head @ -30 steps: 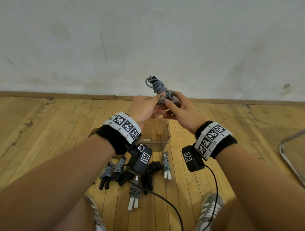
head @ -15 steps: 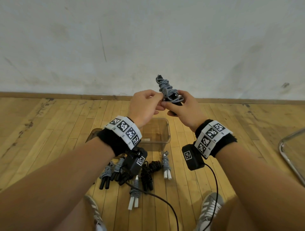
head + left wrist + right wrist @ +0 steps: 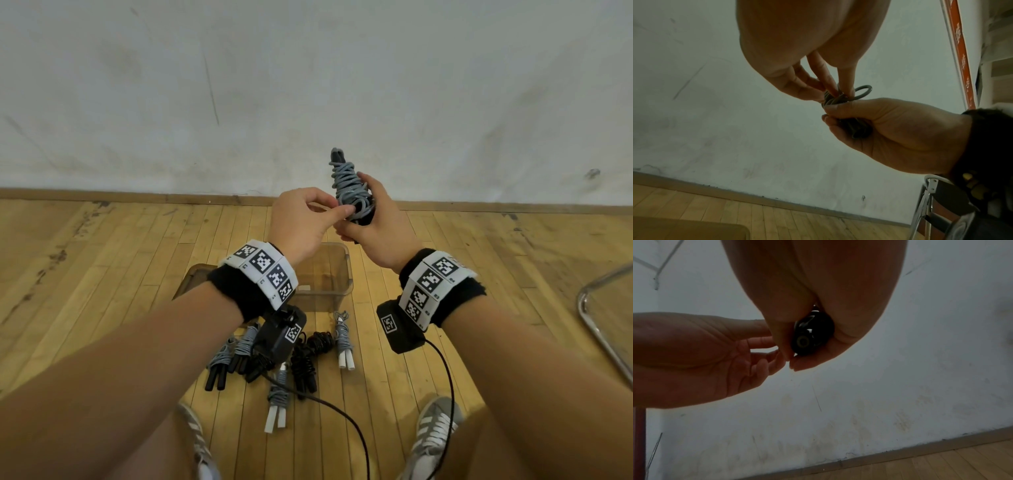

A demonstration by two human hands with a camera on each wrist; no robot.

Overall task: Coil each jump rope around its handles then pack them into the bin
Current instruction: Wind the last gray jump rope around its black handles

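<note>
A grey jump rope (image 3: 346, 185), coiled around its black handles, stands nearly upright in the air above the clear plastic bin (image 3: 343, 274). My right hand (image 3: 375, 226) grips the lower ends of the handles (image 3: 812, 335), fingers wrapped round them. My left hand (image 3: 337, 214) pinches a loose loop of grey rope (image 3: 862, 93) against the lower coils with thumb and fingertips (image 3: 846, 81). What the bin contains is hidden behind my left wrist.
Several coiled ropes lie on the wood floor before the bin: grey with black handles (image 3: 222, 363), black (image 3: 305, 363), grey with white handles (image 3: 344, 342). A metal chair frame (image 3: 603, 329) stands at the right. The wall is close ahead.
The rope bundle has swung from leaning left to almost upright and shifted slightly right. My left fingers have moved onto the lower coils, while the right hand kept its grip.
</note>
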